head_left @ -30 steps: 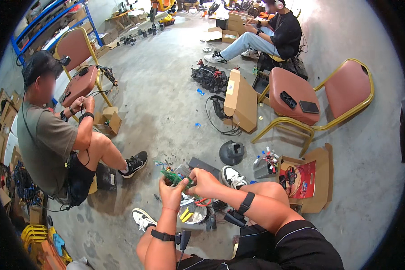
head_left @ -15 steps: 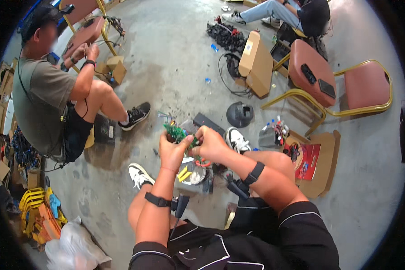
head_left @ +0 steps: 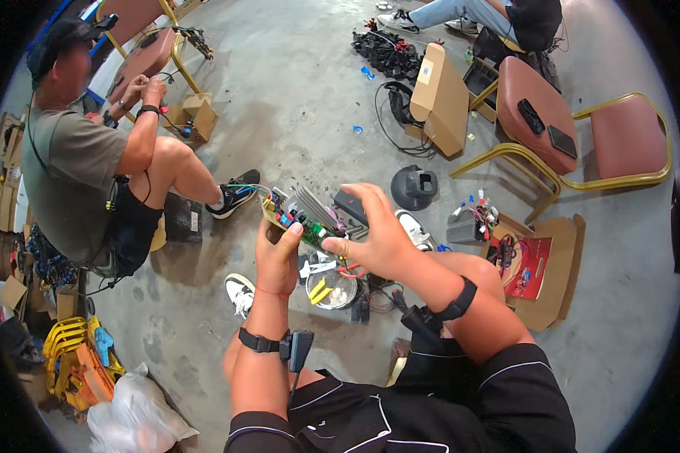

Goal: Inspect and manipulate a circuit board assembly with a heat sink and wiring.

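Note:
Held in my left hand, fingers wrapped round it, is an electronic assembly: a green circuit board with coloured wires and a silver finned heatsink. My right hand is at its right side with fingers spread and raised, thumb at the board's lower edge. Below them on the floor sit a round container with small yellow and white items, orange-handled tools and tangled black cables. A dark oblong box lies behind the assembly.
A co-worker handles a cable at left; another person's legs show at the back. Two padded chairs, cardboard boxes, a black dome part, a wire-filled open box and a white bag surround me.
The board has been tilted, bringing its heatsink into sight. My right hand's fingers have lifted off it and spread. The view has tipped further down.

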Tool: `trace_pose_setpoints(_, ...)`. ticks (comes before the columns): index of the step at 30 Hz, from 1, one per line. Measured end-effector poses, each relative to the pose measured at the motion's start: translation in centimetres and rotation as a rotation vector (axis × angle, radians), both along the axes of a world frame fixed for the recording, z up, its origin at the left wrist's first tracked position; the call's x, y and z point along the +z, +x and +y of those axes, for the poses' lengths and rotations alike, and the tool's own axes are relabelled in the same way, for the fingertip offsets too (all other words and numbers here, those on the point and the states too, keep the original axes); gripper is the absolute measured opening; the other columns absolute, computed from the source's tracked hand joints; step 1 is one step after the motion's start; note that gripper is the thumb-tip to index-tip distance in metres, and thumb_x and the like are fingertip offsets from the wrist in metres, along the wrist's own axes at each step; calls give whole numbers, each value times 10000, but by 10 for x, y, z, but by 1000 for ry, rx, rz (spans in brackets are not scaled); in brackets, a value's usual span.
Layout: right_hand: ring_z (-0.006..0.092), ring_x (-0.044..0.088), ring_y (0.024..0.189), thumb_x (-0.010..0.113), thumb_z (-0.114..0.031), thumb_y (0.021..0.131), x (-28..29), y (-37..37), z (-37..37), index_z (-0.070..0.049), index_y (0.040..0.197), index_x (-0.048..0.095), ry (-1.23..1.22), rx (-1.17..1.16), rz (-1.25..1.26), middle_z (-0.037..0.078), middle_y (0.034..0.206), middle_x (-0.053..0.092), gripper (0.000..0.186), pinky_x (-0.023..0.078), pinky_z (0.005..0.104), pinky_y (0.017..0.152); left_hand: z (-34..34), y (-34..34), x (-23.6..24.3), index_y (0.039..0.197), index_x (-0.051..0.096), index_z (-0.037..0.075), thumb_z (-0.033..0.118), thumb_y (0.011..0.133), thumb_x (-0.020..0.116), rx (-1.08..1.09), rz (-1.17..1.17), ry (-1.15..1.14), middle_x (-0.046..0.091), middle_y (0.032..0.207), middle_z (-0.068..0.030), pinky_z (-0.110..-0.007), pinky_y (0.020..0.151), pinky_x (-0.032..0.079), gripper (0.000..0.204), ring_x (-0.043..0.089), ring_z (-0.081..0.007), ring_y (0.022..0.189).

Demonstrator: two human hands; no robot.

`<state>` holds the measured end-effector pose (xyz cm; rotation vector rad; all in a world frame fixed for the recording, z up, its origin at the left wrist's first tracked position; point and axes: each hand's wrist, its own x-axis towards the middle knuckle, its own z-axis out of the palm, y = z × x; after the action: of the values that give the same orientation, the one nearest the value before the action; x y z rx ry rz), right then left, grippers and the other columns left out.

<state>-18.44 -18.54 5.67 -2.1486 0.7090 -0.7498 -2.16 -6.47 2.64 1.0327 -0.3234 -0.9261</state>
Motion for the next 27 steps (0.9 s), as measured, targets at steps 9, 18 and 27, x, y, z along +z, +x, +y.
trace_pose_setpoints(9,302,515,1321,883,-302,757,-9,9,-8,19,1498,324,622,377,151,234,1393,525,982,411,399,1098,-4,-9,15,1465,396,9,198,787,638,-134,243,-197,543,1416,-144,-470,1123,426,744,567,-296,1277)
trace_pose_setpoints(18,403,602,1181,878,-243,738,1,4,10,7,1401,400,498,277,137,259,1213,617,855,476,442,982,-9,-15,21,1466,378,-15,207,669,579,-109,239,-221,508,1395,-237,-523,1155,384,852,508,-377,1319)
trace_pose_setpoints(27,470,611,1003,847,-163,708,-1,6,23,48,1236,424,302,224,28,292,1066,606,708,499,501,821,-7,-9,13,1477,363,-30,215,649,592,-149,249,-289,504,1408,-224,-484,1207,295,893,449,-375,1361)
